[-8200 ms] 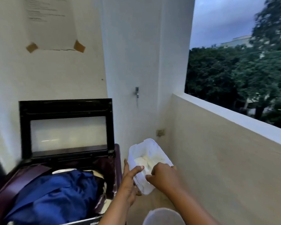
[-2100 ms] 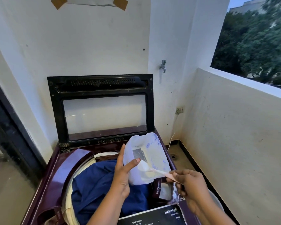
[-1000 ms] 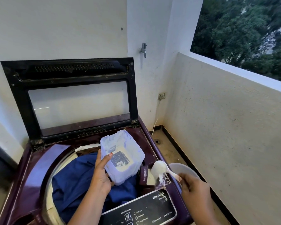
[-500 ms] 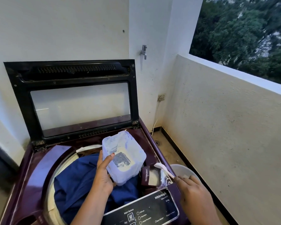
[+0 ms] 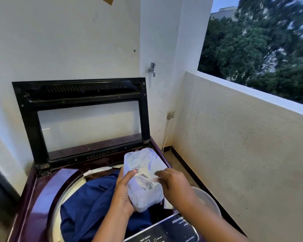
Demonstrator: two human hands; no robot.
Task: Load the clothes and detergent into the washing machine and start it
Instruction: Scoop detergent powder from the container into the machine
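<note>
Detergent tub [image 5: 144, 195] gripped by left hand [image 5: 123, 193] above clothes [image 5: 87, 203]; right hand [image 5: 177, 186] at mouth, grip unclear.

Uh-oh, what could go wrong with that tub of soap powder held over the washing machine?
1. The left hand holds the open detergent tub tilted above the blue clothes; a slip could dump powder straight on them.
2. The right hand is at the tub's mouth; a bump might knock powder onto the control panel just below.
3. The lid stands upright behind both hands; a knock could perhaps drop it.
</note>
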